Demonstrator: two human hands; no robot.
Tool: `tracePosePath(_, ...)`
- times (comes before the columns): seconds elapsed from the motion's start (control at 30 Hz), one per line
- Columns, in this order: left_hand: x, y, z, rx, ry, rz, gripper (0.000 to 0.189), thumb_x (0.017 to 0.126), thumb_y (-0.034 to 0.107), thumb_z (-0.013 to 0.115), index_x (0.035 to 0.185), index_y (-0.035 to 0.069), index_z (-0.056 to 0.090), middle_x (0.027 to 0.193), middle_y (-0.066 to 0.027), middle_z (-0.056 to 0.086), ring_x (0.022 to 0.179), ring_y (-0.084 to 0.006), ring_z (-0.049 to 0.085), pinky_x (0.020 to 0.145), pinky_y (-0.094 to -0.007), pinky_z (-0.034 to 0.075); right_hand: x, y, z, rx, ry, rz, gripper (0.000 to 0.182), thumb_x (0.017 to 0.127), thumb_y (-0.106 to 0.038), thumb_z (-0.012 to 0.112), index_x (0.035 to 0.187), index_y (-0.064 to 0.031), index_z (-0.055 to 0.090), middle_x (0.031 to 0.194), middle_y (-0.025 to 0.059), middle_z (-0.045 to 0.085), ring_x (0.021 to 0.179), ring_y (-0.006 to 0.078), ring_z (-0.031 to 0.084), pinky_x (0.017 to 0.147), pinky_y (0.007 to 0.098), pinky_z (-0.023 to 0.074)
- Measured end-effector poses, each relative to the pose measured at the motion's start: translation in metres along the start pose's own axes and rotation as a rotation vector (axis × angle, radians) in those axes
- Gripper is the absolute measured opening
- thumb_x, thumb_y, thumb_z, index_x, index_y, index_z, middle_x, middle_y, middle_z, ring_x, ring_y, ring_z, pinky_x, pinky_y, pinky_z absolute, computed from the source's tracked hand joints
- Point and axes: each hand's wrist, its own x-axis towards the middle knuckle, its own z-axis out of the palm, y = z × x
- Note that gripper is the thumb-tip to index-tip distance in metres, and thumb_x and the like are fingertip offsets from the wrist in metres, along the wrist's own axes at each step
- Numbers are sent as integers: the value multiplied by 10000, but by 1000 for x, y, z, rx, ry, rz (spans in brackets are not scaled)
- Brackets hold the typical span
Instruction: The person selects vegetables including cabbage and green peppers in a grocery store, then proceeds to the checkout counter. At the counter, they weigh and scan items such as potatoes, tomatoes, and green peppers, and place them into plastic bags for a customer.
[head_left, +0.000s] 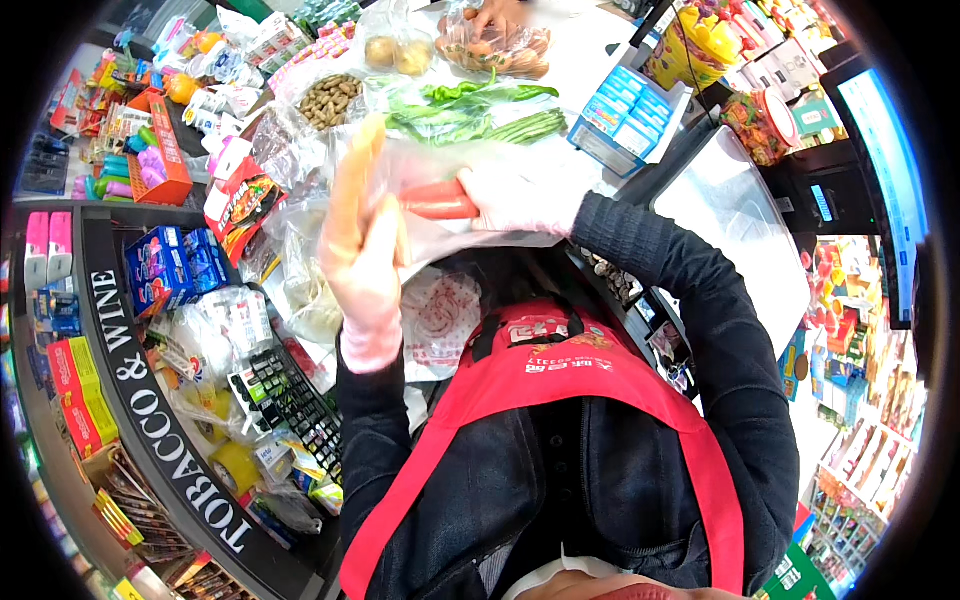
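Note:
My left hand (367, 277), blurred, is closed around a long orange item (356, 165) that looks like a carrot. To its right, my right hand (517, 199) grips orange-red, carrot-like pieces (439, 201) at a clear plastic bag (480, 238). Whether those fingers are inside the bag or behind its film cannot be told. Beyond my hands lie green peppers (457, 91) and green beans (529, 127) in clear bags. A bag of peanuts in shells (330, 101) is at the left, near a bag of potatoes (397, 54).
Another person's hand (499, 15) touches a bag of brown, round items (491, 49) at the counter's far side. A blue carton of small packs (626, 116) stands right, near a monitor (881, 180). A red food packet (244, 199) and a black keyboard (296, 405) are at the left.

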Motion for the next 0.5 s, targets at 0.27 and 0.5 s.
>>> tracePosePath(0.27,-41,-65,5,64,-27,-150,529,847,-101,413,1344,80,429,1365,-38,449,576,-12,422,517,-161,373,12,79,4,-536,-50,-82,182,806,-219,551,899,-101,653,815,155,633,744,349,611,665,416,471)
tracePosePath(0.5,-29,-91,-9,30,67,-299,465,865,-100,430,1285,87,502,1321,-21,486,621,-16,429,579,-166,393,30,62,-44,-184,-385,73,304,767,-128,670,1071,-129,646,906,159,660,820,191,623,754,321,488)
